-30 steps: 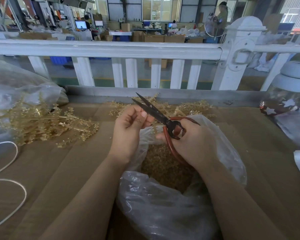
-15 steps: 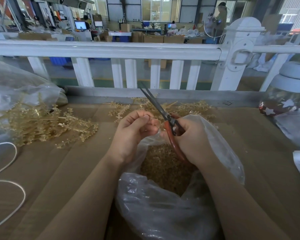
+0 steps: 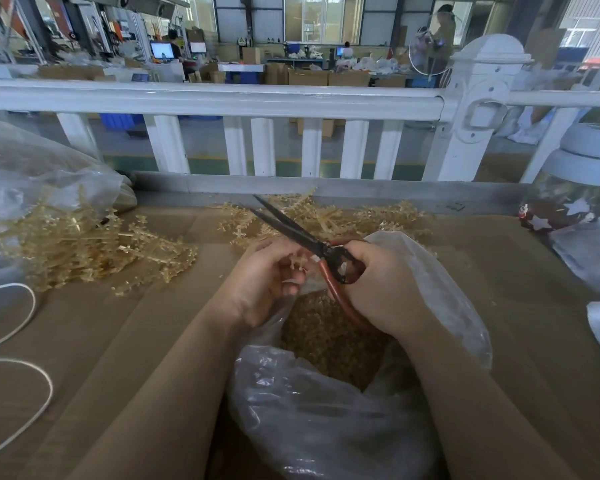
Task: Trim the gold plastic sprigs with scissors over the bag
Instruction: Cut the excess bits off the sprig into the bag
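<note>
- We see the right hand [image 3: 385,289] curled round the red handles of dark-bladed scissors [image 3: 291,226], the blades slightly parted and pointing far-left over the bench [image 3: 534,306].
- The left hand [image 3: 264,282] sits just beside it, its fingers [image 3: 291,287] curled and pinching a small pale gold sprig [image 3: 298,263] near the scissors' pivot.
- Both hands hover above the open mouth of a clear plastic bag [image 3: 326,427], which lies at the near centre of the bench and holds a heap of gold trimmings [image 3: 326,334].
- A loose pile of gold sprigs [image 3: 84,247] spreads over the left of the bench, partly spilling from a second clear bag [image 3: 32,174] at the far left.
- More sprigs [image 3: 343,216] lie at the far side, just behind the scissors' blades.
- A white cord [image 3: 25,375] loops along the near-left edge.
- A white-lidded jar [image 3: 575,188] with red star-printed contents stands at the far right.
- A white railing [image 3: 222,98] runs behind the bench; beyond it we make out a workshop floor with cartons and lit screens.
</note>
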